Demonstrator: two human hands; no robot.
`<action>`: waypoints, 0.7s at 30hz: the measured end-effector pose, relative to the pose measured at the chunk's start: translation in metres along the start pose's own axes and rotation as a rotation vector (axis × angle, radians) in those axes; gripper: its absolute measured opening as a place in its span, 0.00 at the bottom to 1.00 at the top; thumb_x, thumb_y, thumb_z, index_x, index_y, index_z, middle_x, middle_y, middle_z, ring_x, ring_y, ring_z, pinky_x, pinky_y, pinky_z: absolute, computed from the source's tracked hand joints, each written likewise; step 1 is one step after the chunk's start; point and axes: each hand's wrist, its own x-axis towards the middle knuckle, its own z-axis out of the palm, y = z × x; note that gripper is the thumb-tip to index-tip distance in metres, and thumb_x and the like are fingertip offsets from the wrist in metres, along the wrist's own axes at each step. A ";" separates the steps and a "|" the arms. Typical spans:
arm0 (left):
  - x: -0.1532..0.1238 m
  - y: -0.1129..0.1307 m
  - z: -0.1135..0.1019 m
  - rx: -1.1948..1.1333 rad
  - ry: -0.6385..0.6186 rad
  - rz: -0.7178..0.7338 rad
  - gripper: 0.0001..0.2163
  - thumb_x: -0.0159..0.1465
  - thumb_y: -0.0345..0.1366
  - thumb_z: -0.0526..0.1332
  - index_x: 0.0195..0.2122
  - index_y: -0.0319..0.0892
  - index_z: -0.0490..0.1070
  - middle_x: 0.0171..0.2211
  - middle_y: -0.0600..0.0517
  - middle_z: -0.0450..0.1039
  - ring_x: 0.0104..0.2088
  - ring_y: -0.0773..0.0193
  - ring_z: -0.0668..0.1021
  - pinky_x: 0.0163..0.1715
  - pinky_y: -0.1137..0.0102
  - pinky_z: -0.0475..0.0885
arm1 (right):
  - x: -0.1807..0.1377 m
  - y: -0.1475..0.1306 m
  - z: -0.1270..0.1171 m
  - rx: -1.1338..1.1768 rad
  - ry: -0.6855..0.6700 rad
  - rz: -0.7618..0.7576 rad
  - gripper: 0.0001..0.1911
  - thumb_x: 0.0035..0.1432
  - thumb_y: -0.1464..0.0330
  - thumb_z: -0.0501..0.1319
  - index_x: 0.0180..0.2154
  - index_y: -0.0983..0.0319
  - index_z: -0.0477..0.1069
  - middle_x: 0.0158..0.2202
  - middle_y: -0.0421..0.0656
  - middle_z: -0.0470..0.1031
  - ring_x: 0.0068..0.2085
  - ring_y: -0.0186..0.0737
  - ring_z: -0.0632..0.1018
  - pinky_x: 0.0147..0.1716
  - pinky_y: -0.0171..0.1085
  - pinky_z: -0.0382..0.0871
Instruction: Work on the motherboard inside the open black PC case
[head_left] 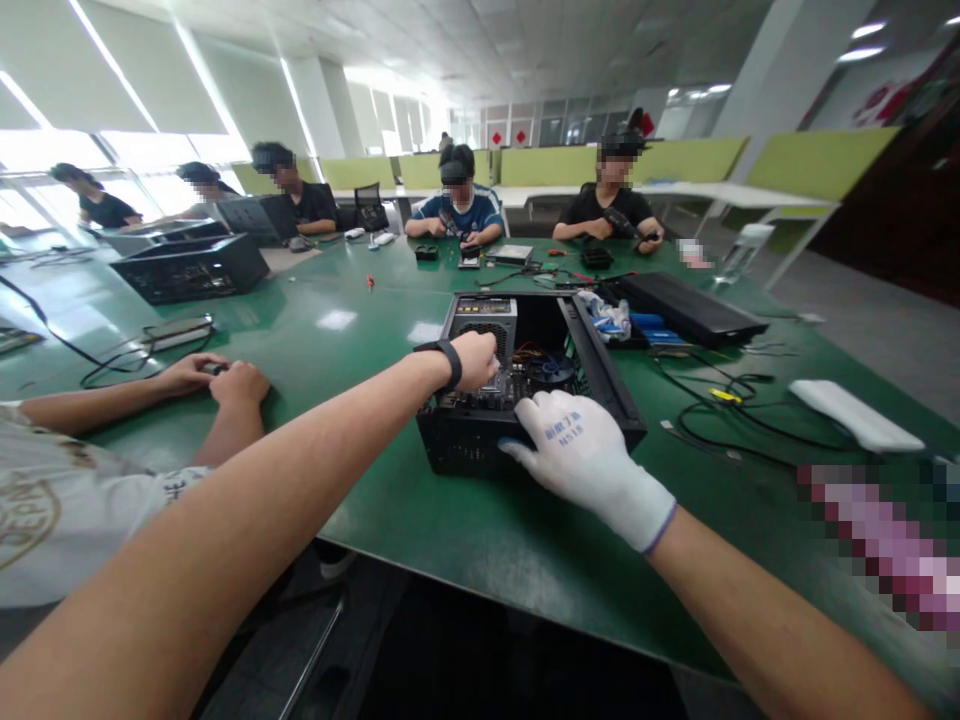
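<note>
A black computer case [480, 440] lies open on the green table in front of me, its inside facing up. My left hand [475, 362], bare with a black band at the wrist, reaches into it beside the power supply [487, 318]. Its fingers are curled together over the motherboard area, and what they hold is hidden. My right hand [574, 435], in a white glove, grips the near rim of the case, thumb on the outer side and fingers over the edge. A round fan [551, 372] and coloured wires sit inside, between the hands and the far wall.
Black cables [705, 400], a white bar-shaped object [855, 415] and a black panel [686, 305] lie on the right. Close at my left, a co-worker's hands [217, 378] hold a small part. Another black case [191, 268] stands at far left; other people sit across the table.
</note>
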 end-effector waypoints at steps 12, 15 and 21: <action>-0.007 0.039 0.031 0.257 -0.427 0.089 0.15 0.55 0.33 0.65 0.44 0.36 0.80 0.45 0.40 0.80 0.47 0.54 0.80 0.45 0.70 0.74 | -0.084 -0.031 -0.023 0.116 0.167 -0.259 0.12 0.63 0.54 0.56 0.36 0.56 0.66 0.30 0.40 0.72 0.29 0.41 0.70 0.33 0.42 0.52; -0.007 0.040 0.036 0.258 -0.484 0.109 0.15 0.56 0.36 0.66 0.44 0.36 0.80 0.44 0.40 0.80 0.46 0.53 0.81 0.44 0.71 0.74 | -0.087 -0.031 -0.018 0.134 0.184 -0.265 0.13 0.64 0.54 0.54 0.38 0.55 0.67 0.32 0.40 0.73 0.30 0.41 0.70 0.35 0.42 0.53; -0.003 0.041 0.039 0.331 -0.512 0.106 0.19 0.54 0.34 0.65 0.46 0.31 0.79 0.45 0.36 0.79 0.47 0.51 0.80 0.45 0.70 0.74 | -0.086 -0.032 -0.017 0.144 0.242 -0.252 0.13 0.63 0.53 0.57 0.38 0.56 0.68 0.32 0.40 0.73 0.32 0.42 0.71 0.35 0.43 0.53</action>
